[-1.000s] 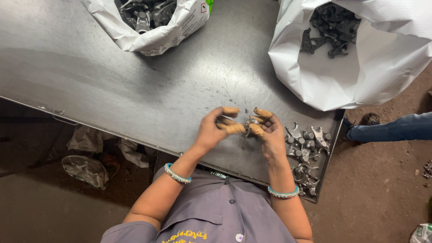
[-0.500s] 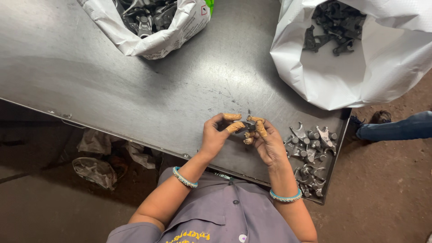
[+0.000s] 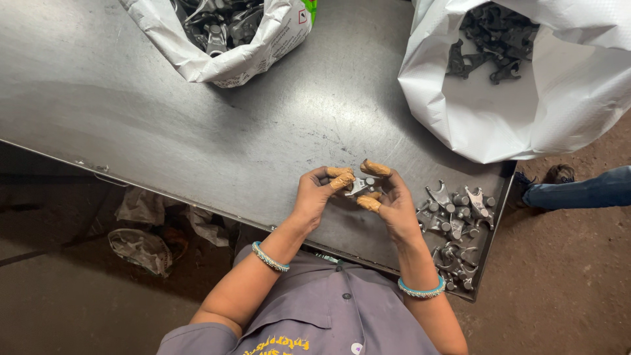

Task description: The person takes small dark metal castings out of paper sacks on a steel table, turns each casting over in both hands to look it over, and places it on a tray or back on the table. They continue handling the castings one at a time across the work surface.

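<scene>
On the steel table (image 3: 164, 118), both hands (image 3: 358, 194) pinch a small metal part (image 3: 360, 186).

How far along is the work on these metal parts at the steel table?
Done, apparently: none can be told apart as finished. In hand: both hands, left hand and right hand, hold one small metal part between taped fingertips. Left: a loose pile of parts at the table corner, and two white sacks hold more.
</scene>
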A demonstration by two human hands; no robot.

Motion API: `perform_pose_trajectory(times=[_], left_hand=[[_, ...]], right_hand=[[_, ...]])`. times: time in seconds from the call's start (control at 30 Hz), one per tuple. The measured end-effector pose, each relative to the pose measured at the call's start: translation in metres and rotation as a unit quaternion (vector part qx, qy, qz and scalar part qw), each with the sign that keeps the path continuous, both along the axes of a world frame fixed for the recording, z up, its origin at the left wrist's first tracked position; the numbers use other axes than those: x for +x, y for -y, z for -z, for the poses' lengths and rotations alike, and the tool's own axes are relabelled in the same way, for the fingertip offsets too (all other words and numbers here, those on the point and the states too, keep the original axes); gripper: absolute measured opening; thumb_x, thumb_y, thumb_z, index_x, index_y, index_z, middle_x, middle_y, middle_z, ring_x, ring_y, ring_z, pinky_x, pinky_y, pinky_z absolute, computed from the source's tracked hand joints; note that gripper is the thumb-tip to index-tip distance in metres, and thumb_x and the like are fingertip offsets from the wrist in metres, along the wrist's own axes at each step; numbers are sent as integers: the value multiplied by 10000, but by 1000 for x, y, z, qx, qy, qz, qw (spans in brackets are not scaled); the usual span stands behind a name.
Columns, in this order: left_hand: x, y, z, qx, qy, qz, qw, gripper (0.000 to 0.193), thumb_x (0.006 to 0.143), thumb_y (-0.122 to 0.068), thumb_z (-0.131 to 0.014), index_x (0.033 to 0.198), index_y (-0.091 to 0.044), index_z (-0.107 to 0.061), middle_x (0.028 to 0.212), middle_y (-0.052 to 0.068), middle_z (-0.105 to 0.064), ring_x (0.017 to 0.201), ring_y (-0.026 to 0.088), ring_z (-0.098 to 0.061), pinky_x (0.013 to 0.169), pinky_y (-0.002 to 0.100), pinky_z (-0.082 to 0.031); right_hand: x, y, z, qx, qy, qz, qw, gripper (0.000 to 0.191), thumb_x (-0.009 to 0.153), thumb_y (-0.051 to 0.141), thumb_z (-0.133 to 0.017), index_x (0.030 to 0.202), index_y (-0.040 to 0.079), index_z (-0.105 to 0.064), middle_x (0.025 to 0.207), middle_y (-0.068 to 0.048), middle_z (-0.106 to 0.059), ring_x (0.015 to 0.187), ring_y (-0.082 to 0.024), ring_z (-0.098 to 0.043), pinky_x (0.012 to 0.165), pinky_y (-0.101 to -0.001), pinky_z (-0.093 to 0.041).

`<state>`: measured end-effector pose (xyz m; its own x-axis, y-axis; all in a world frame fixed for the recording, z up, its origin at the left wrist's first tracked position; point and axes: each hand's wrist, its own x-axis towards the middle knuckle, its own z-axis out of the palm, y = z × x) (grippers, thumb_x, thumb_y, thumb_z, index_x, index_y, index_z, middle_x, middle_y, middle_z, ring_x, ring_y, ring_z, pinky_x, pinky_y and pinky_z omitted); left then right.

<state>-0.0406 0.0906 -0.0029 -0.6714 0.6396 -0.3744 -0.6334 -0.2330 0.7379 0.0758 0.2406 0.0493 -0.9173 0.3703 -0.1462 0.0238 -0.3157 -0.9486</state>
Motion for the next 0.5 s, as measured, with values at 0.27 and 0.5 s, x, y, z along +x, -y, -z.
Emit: perform_pose_trajectory(times=[0.27, 0.5], left_hand=[[-5, -3, 2, -3, 33, 24, 999, 214, 974, -124, -684, 1101, 48, -682, 884, 144, -756, 731, 188, -738, 662, 295, -611], [-5, -4, 7, 7, 33, 1, 999, 197, 991, -141, -685, 1085, 32, -682, 905, 99, -749, 770, 142, -726, 676, 280, -603]], right_hand=[[-3, -13, 27, -29, 40, 29, 998, 363, 914, 14, -740, 1261, -24, -641, 1099, -92, -727, 1002, -149, -694, 847, -284, -587], [-2, -17, 51, -102, 90, 32, 990, 366, 904, 141, -750, 1227, -1, -654, 957, -83, -748, 762, -145, -711, 605, -252, -562]])
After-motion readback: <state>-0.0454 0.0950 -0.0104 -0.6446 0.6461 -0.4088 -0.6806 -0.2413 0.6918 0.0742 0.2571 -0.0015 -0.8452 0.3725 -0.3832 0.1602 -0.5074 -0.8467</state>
